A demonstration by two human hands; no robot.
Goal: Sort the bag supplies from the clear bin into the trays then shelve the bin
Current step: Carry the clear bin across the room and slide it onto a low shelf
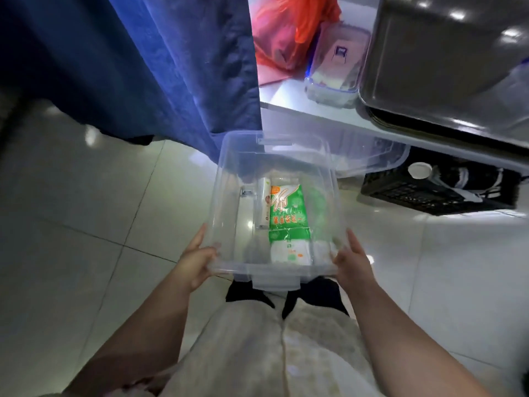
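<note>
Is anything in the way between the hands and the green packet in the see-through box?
Nothing visible blocks it. The clear bin has no lid on, so the green packet lies open from above. But the left hand and right hand both grip the bin's near corners, so neither is free.

Bare forearms, a pale patterned cream garment (257,348), dark footwear (249,295) below.

green packet (289,207), print blurred, unreadable

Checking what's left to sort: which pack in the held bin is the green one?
The large flat packet, right of the slim white roll in the clear bin.
</note>
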